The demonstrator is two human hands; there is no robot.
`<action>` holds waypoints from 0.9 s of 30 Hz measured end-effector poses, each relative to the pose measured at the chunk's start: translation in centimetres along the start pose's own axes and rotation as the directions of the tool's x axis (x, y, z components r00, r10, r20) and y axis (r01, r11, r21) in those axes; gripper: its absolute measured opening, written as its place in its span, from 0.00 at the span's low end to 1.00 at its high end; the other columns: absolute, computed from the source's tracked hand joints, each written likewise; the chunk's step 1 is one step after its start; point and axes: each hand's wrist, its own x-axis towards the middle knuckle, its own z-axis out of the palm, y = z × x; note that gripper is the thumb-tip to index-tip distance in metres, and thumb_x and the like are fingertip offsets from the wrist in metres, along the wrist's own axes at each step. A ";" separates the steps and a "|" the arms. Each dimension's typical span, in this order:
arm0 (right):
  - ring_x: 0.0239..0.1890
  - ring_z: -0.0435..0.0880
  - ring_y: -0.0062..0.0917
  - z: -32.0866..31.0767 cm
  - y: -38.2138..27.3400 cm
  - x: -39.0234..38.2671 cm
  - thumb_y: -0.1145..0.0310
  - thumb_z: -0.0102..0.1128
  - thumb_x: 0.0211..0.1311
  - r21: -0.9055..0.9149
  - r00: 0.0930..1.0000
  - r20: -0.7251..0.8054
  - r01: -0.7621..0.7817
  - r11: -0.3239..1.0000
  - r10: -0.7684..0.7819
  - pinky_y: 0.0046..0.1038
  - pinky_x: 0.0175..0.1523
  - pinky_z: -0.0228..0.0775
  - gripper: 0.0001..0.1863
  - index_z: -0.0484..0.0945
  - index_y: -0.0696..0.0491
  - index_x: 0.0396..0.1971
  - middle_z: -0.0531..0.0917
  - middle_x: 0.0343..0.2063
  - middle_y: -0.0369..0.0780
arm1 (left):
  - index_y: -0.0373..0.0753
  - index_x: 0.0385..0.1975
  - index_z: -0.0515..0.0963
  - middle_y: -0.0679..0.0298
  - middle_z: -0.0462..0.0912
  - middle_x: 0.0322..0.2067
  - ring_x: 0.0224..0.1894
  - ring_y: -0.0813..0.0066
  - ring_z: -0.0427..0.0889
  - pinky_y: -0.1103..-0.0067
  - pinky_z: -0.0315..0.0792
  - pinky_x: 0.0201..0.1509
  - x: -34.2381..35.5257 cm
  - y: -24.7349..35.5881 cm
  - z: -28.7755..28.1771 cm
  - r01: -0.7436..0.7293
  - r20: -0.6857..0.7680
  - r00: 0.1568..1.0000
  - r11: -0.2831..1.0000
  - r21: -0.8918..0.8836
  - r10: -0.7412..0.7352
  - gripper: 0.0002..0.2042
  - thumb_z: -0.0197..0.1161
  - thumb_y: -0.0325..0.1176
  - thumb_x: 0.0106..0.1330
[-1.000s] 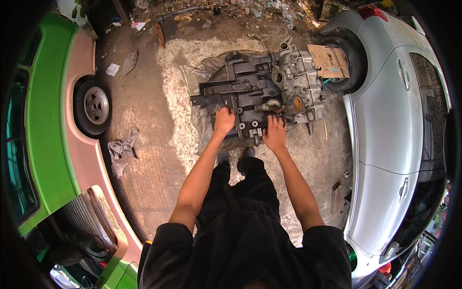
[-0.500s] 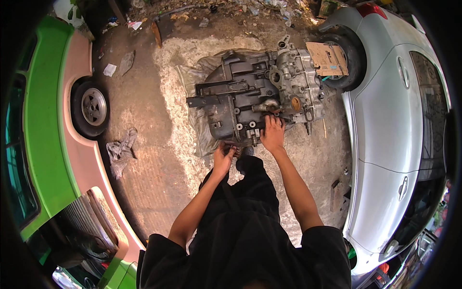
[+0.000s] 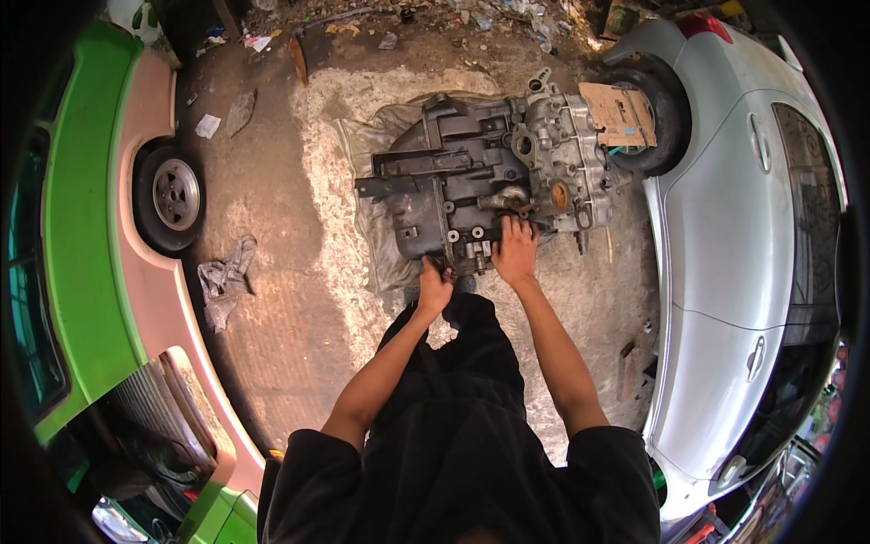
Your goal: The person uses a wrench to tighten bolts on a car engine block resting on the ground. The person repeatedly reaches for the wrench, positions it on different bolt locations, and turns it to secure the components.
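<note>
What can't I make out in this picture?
All in the head view:
Left hand: its fingertips blur into shadow at the near edge of the dark engine, so any grip is unclear.
Engine underside: hidden, facing down on the crumpled sheet.
Wheel of the silver car: partly covered by cardboard.
Green vehicle: cut off by the fisheye rim.
Litter: pieces too small to identify.

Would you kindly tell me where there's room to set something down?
Bare concrete lies between the grey rag and the cloth under the engine, and another patch lies between the right forearm and the silver car. It is crowded around the left hand and right hand at the engine, by the cardboard, and along the far litter.
</note>
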 end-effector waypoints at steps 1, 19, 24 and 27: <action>0.60 0.65 0.38 0.0 0.0 0.0 0.64 0.61 0.53 0.001 1.000 0.006 -0.006 1.000 0.005 0.47 0.69 0.47 0.29 0.65 0.56 0.55 0.70 0.54 0.45 | 0.20 0.51 0.62 0.40 0.80 0.30 0.37 0.39 0.80 0.60 0.73 0.38 0.1 0.1 -0.1 0.031 -0.002 1.000 0.999 0.020 -0.031 0.20 0.55 0.23 0.62; 0.61 0.65 0.39 0.3 0.0 -0.1 0.66 0.61 0.52 0.002 1.000 -0.029 0.000 1.000 0.000 0.47 0.69 0.48 0.29 0.65 0.56 0.56 0.69 0.55 0.46 | 0.23 0.47 0.70 0.43 0.82 0.32 0.35 0.47 0.83 0.66 0.75 0.38 0.1 2.1 -4.9 -0.024 -0.145 0.989 1.000 0.012 0.025 0.16 0.59 0.23 0.60; 0.61 0.64 0.39 0.2 0.0 0.0 0.66 0.61 0.53 0.018 1.000 0.000 -0.014 1.000 0.014 0.48 0.69 0.47 0.29 0.65 0.56 0.56 0.69 0.55 0.46 | 0.28 0.36 0.81 0.54 0.85 0.30 0.35 0.70 0.85 0.75 0.76 0.41 0.7 3.1 -7.7 -0.074 -0.127 0.990 0.995 -0.063 0.066 0.07 0.62 0.20 0.58; 0.61 0.64 0.39 0.1 0.0 0.0 0.66 0.61 0.53 0.015 1.000 0.018 -0.021 1.000 0.021 0.47 0.70 0.46 0.30 0.65 0.56 0.57 0.69 0.56 0.46 | 0.27 0.33 0.82 0.58 0.86 0.28 0.31 0.77 0.83 0.79 0.76 0.36 1.5 3.8 -8.3 -0.011 -0.121 0.993 0.987 -0.163 -0.009 0.05 0.65 0.21 0.59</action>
